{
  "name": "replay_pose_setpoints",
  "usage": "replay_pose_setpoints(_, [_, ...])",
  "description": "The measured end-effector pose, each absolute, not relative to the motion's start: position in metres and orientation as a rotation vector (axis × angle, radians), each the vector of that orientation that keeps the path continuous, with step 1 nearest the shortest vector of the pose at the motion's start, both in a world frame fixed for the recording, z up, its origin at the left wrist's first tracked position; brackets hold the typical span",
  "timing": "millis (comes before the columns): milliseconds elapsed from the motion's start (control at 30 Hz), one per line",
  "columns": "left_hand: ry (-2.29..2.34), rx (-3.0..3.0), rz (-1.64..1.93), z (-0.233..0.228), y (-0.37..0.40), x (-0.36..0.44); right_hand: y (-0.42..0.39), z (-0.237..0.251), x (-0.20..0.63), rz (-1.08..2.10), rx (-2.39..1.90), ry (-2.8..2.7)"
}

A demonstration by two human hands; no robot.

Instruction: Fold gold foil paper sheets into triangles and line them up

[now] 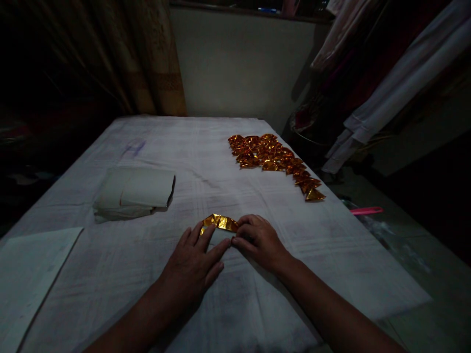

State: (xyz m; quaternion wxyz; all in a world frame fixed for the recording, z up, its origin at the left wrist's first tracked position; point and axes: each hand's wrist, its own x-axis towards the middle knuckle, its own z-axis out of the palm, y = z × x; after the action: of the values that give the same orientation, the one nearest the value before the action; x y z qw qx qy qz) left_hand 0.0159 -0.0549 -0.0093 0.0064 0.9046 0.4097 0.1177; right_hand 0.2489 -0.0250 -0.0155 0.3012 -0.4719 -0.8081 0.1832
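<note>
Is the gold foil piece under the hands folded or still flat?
Folded: the gold foil piece shows creased, doubled edges, pinned by left hand and right hand.

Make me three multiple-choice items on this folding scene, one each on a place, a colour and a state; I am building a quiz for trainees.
1. Where does the heap of folded foil pieces lie on the table?
A. far right side
B. near left corner
C. under the hands

2. What colour is the foil sheet at the hands?
A. blue
B. gold
C. green

3. How does the left hand meet the sheet?
A. lifts it high
B. presses it flat
C. stays away

Answers: 1 A, the heap lies along the far right edge. 2 B, it shines gold. 3 B, the fingers lie on it while the right hand pinches its end.
</note>
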Motion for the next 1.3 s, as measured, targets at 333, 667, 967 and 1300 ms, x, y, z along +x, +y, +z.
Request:
replay_pose_setpoints(333, [1.239, 2.856, 0.402, -0.012, -0.054, 0.013, -0.023, -0.02, 0.241, 0.36, -1.333, -2.114])
replay_pose_setpoints(667, [1.261, 2.845, 0.383, -0.014, -0.054, 0.013, -0.024, -0.014, 0.25, 0.418, -1.212, -2.173])
replay_pose_setpoints(967, [1.254, 2.867, 0.392, -0.014, -0.055, 0.013, -0.025, -0.014, 0.247, 0.441, -1.29, -2.156])
replay_pose_setpoints(1300, [1.26, 2.875, 0.353, -0.011, -0.054, 0.013, -0.026, -0.016, 0.245, 0.435, -1.285, -2.121])
